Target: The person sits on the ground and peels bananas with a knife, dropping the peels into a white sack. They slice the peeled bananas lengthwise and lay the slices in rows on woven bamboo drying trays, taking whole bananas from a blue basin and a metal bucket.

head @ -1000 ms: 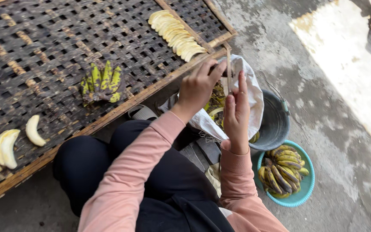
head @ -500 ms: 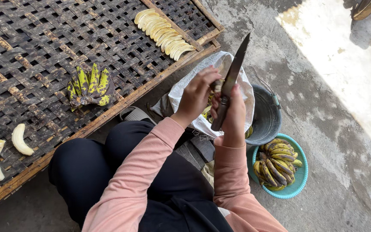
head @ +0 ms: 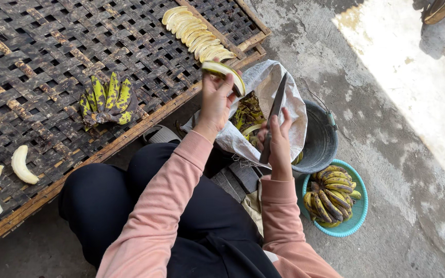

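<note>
My left hand (head: 216, 101) holds a peeled banana slice (head: 225, 71) up over the edge of the woven drying rack (head: 37, 46). My right hand (head: 279, 141) grips a knife (head: 274, 116), blade pointing up and away, above a white sack (head: 276, 85) filled with banana peels (head: 247, 116). A row of sliced banana pieces (head: 198, 33) lies on the rack just beyond my left hand.
A bunch of spotted bananas (head: 106, 98) rests on the rack, with peeled bananas (head: 1, 172) at its left end. A dark bucket (head: 319, 141) and a teal basket (head: 359, 213) of bananas stand on the concrete at my right.
My left hand has lifted away from the knife, carrying a banana slice toward the rack. My right hand has lowered slightly with the knife.
</note>
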